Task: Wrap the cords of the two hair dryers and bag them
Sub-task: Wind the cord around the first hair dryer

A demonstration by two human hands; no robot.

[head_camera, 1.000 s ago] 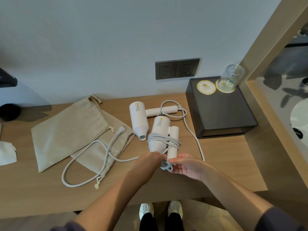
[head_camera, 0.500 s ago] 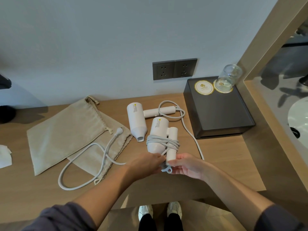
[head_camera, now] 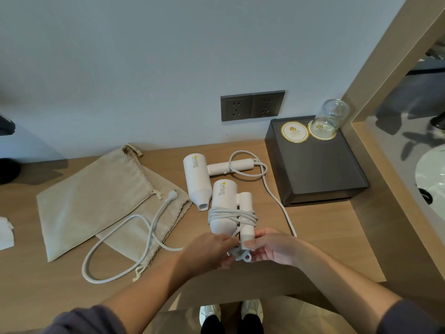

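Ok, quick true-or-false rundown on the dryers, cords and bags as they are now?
1. The nearer white plastic hair dryer has its grey cord wound round body and folded handle. True.
2. The farther white hair dryer is inside a beige cloth drawstring bag. False: it lies on the wooden desk beside both bags.
3. The left hand holds the cord's plug end; the right hand grips the handle's tip. True.
4. A plug sits in the dark wall socket. False: both outlets are empty; the loose white plug lies on the bags.
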